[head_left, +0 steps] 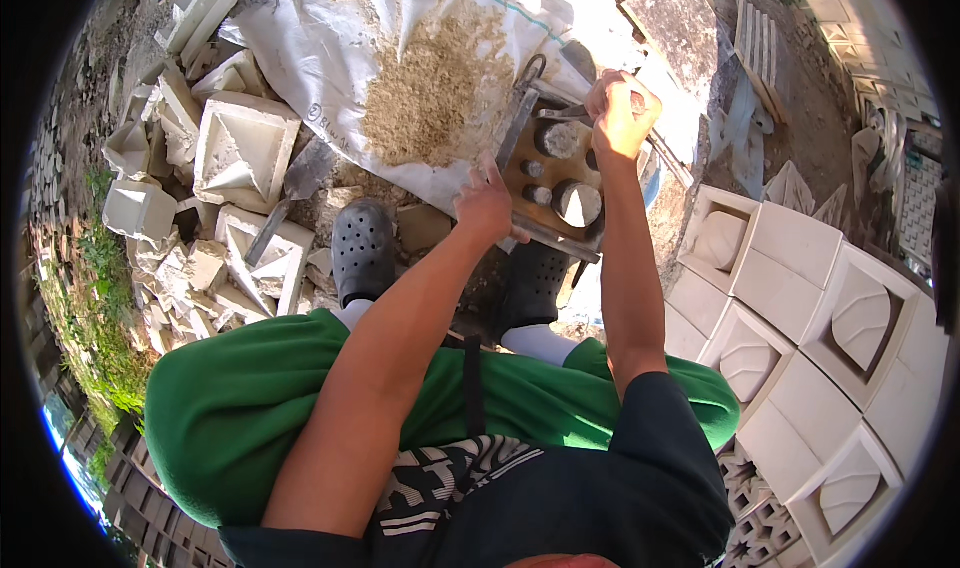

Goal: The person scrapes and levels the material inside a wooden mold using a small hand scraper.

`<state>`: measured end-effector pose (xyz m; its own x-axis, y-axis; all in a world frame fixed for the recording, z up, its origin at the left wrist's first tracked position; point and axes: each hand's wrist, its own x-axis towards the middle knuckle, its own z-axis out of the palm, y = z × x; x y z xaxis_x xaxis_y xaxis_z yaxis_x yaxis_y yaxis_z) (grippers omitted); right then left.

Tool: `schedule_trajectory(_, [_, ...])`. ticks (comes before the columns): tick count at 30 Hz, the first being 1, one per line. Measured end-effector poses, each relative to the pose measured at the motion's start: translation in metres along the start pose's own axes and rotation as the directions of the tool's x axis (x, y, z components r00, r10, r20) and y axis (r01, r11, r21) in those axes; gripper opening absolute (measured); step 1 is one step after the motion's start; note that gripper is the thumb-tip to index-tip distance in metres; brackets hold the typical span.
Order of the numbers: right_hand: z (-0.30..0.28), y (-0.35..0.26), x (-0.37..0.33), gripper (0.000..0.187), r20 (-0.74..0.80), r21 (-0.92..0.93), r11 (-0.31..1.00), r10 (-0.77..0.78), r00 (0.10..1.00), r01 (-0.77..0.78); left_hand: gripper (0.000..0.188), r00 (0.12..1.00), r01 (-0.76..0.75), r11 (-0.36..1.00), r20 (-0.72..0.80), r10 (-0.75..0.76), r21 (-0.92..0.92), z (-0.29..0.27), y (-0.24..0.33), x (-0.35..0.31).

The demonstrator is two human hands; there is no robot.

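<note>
Between my feet stands a metal-framed block mould [548, 183] with a brown face and several round grey pieces set in it. A metal loop [532, 68] rises at its far left corner. My left hand [485, 206] grips the frame's near left edge, thumb at the lower corner. Over the mould's far right side, my right hand [622, 116] is closed around a hand tool [563, 115]; a bit of brown handle shows in the fist, and a grey metal part points left over the mould. The fist hides the rest of the tool.
Sandy mix [425, 98] lies on a white sheet [315, 48] beyond my feet. Broken pale blocks [245, 148] are heaped at left. Stacked cream blocks [795, 243] with leaf-like hollows stand at right. A flat slab [672, 18] and slatted wood [757, 43] lie far right.
</note>
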<state>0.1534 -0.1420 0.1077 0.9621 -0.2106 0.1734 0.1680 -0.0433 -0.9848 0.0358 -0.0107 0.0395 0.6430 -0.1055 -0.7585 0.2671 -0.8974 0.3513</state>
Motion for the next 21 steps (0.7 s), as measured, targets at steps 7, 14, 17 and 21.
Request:
schedule_trajectory(7, [-0.017, 0.010, 0.006, 0.025, -0.064, 0.031, 0.997, 0.075, 0.995, -0.073, 0.149, 0.999, -0.029, 1.000, -0.017, 0.029, -0.003, 0.003, 0.002, -0.001])
schedule_trajectory(14, [-0.007, -0.007, 0.010, 0.022, -0.019, -0.015, 0.997, -0.081, 0.996, 0.081, 0.149, 0.999, 0.026, 0.999, -0.023, -0.026, 0.029, 0.000, 0.004, -0.002])
schedule_trajectory(17, [-0.008, -0.010, 0.004, 0.023, -0.029, -0.118, 0.993, -0.010, 1.000, 0.007, 0.149, 0.999, 0.033, 0.999, 0.010, -0.033, 0.003, -0.001, 0.002, -0.002])
schedule_trajectory(21, [-0.018, -0.003, -0.003, 0.019, -0.074, 0.124, 0.977, -0.166, 0.983, 0.174, 0.149, 0.999, 0.038, 0.999, -0.002, -0.038, 0.023, 0.003, 0.002, 0.000])
